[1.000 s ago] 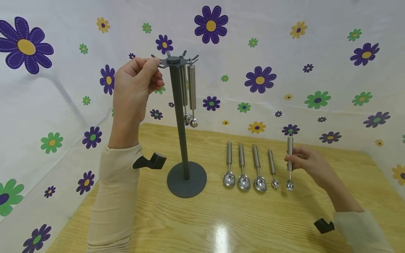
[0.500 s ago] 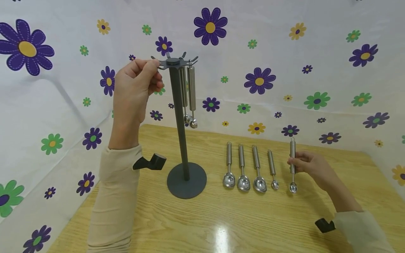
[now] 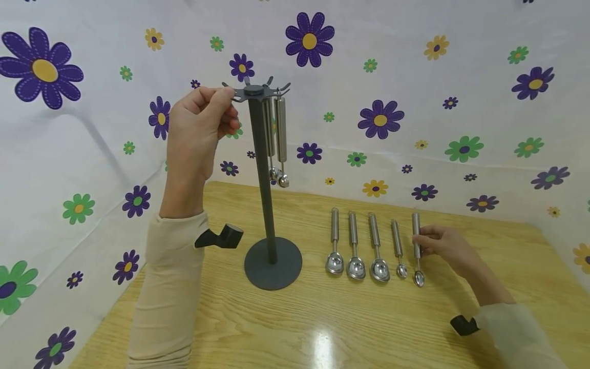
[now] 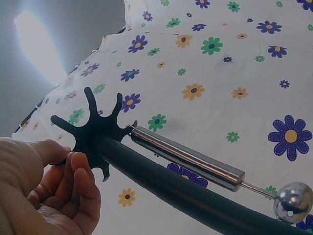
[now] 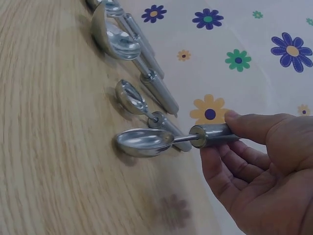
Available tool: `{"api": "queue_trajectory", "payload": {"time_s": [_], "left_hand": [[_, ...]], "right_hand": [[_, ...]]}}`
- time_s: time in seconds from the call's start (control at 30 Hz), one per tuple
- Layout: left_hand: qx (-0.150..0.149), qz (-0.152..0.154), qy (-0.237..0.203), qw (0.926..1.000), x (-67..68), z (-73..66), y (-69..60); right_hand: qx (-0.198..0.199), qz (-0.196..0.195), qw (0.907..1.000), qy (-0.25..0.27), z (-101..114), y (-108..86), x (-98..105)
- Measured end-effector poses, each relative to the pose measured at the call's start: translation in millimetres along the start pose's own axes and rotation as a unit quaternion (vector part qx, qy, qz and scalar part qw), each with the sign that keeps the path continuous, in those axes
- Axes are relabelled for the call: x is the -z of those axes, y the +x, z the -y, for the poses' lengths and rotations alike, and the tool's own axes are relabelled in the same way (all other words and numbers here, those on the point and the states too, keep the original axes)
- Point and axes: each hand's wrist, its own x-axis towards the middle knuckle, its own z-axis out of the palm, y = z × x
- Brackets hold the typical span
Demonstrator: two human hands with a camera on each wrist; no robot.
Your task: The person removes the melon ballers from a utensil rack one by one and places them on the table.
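Observation:
In the head view my left hand (image 3: 195, 123) pinches one arm of the hooked top of a dark grey stand (image 3: 264, 177). Two steel melon ballers hang from hooks on its right side; the nearer melon baller (image 4: 188, 156) shows large in the left wrist view. Over at the right, my right hand (image 3: 444, 246) pinches the handle of a small steel scoop (image 3: 417, 226). In the right wrist view its oval bowl (image 5: 144, 142) faces up, just over or on the table; contact cannot be told. Left of it lies a smaller scoop (image 3: 397, 240).
Three larger scoops lie in a row further left: a left scoop (image 3: 334, 263), a middle scoop (image 3: 356, 267) and a right scoop (image 3: 380, 269). The stand's round base (image 3: 273, 279) rests on the wooden table (image 3: 258, 328). A flowered cloth (image 3: 332, 97) rises behind the table.
My right hand has moved the small scoop slightly right, then back left and lower, beside the row, its handle tipping down. My left hand keeps its pinch on the stand.

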Motion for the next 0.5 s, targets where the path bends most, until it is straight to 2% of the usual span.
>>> {"api": "queue_trajectory", "payload": {"time_s": [0.13,0.33,0.5], "left_hand": [[-0.002,0.002,-0.001,1.0000,0.7,0.8,0.3],[-0.002,0.003,-0.006,1.0000,1.6,1.1,0.5],[-0.003,0.003,-0.005,1.0000,1.6,0.9,0.1]], "right_hand": [[-0.007,-0.009,0.9999,-0.008,-3.9,4.6,-2.2],[-0.011,-0.015,0.9996,0.022,-11.5,11.5,-5.5],[-0.045,-0.020,0.9986,-0.021,-16.6,13.8,-10.6]]}}
